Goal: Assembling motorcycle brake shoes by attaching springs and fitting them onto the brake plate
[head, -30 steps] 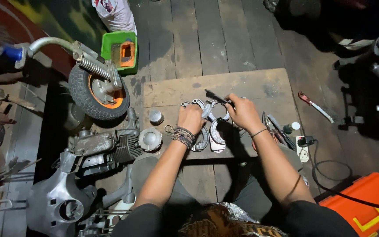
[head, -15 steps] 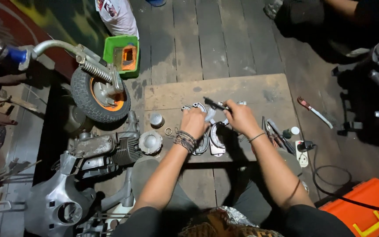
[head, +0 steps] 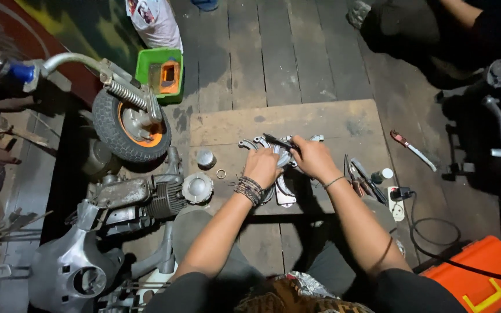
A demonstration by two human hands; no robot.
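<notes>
1. Two hands share one job at the middle of our low wooden bench (head: 331,119), which lies flat on the plank floor, with bare board to the far side and toward its right edge.
2. Left of the bench we see a scooter front wheel (head: 130,128) on its fork, and nearer to us an engine block (head: 146,200) just beside the bench's left edge, so sideways room is tight there.
3. Between our hands lies a grey metal engine cover (head: 282,156), its long axis running left to right across the bench, lugs showing at both far corners.
4. Our left hand (head: 262,168) rests closed on the cover's left part, fingers curled over it.
5. Our right hand (head: 313,157) holds a dark slim tool (head: 275,140) that points left and slightly far over the cover; this hand is the nearer one to the tool's working end.
6. Small parts sit left of the left hand: a round metal cap (head: 206,157) and a little ring (head: 221,173), both apart from the cover.
7. Pliers (head: 358,177) lie near the right forearm.
</notes>
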